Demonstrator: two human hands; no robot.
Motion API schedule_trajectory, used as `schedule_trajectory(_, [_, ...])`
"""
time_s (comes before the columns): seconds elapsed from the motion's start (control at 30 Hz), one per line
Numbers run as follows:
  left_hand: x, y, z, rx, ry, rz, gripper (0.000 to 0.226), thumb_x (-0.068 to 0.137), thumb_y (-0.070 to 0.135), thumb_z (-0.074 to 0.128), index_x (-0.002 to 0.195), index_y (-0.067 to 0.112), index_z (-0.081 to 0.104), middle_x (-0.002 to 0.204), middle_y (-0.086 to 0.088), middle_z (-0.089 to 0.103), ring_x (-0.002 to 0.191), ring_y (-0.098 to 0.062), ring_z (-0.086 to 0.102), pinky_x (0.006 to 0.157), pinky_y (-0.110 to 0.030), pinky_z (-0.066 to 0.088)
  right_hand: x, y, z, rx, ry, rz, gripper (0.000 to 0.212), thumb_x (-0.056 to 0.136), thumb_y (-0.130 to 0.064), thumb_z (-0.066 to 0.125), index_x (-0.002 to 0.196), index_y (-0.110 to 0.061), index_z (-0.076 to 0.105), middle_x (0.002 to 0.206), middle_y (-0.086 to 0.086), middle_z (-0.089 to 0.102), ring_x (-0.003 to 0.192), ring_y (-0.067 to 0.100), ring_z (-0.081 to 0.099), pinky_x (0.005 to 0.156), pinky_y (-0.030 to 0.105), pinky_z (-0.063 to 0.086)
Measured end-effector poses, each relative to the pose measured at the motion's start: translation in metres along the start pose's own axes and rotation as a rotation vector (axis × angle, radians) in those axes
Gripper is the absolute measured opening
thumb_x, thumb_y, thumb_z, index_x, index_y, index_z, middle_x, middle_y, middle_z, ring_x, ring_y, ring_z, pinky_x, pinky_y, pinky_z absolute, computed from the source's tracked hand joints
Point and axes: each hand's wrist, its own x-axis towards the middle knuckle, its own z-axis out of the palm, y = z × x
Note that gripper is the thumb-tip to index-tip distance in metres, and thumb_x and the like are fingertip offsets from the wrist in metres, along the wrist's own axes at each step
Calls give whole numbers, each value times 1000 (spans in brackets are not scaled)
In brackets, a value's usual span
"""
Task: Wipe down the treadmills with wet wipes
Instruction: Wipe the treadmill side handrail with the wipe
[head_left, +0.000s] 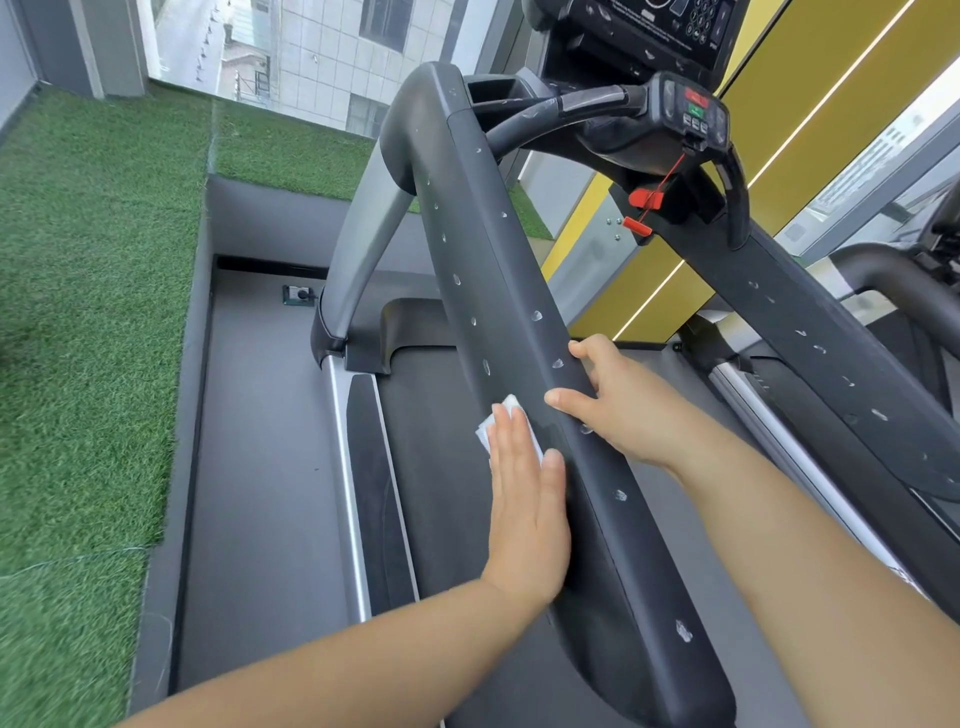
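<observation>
Wet wipe (485, 434); left hand (524, 509) presses it flat on handrail (519, 312); console (649, 31) writing unreadable

**Treadmill handrail: wiping under way**

Left hand (527, 499), flat, is pressing a white wet wipe (496, 423) against the side of the black handrail (488, 291). Right hand (623, 410) is gripping the handrail's top edge. Droplets (536, 315) are sitting along it.
</observation>
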Motion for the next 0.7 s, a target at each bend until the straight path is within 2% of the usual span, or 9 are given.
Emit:
schedule_trajectory(0.1, [14, 2, -3, 53, 17, 35, 49, 102, 41, 17, 139, 37, -15, 147, 31, -21, 131, 14, -28, 111, -13, -14, 0, 0, 0, 13, 3, 4, 60, 93, -43, 54, 143, -23, 28, 147, -6, 37, 126, 16, 44, 90, 27, 37])
schedule_trajectory(0.27, [-28, -3, 5, 209, -87, 166, 73, 84, 74, 2, 142, 34, -18, 146, 27, -31, 136, 6, -29, 110, -15, -19, 1, 0, -2, 22, -21, 11, 59, 93, -44, 54, 142, -23, 28, 148, -9, 36, 121, 16, 49, 90, 31, 42])
schedule_trajectory(0.47, [12, 7, 1, 196, 13, 119, 58, 93, 53, 10, 142, 33, -13, 147, 28, -23, 137, 8, -25, 111, -15, -16, 0, -1, 0, -14, -7, -6, 58, 95, -42, 51, 143, -21, 27, 148, -5, 35, 127, 15, 42, 90, 26, 34])
schedule_trajectory(0.6, [-19, 2, 8, 219, -30, 148, 72, 82, 76, -2, 140, 38, -19, 148, 26, -28, 136, 5, -28, 111, -17, -18, 0, 0, -1, 8, -23, 2, 57, 95, -42, 51, 143, -22, 27, 150, -9, 32, 127, 15, 42, 93, 28, 37])
schedule_trajectory(0.7, [-4, 2, 6, 226, -15, 136, 63, 88, 68, 1, 140, 38, -17, 146, 28, -28, 135, 7, -28, 110, -15, -18, 0, 0, 0, 14, -23, 0, 58, 95, -41, 51, 144, -22, 27, 152, -10, 30, 129, 15, 41, 98, 29, 37])
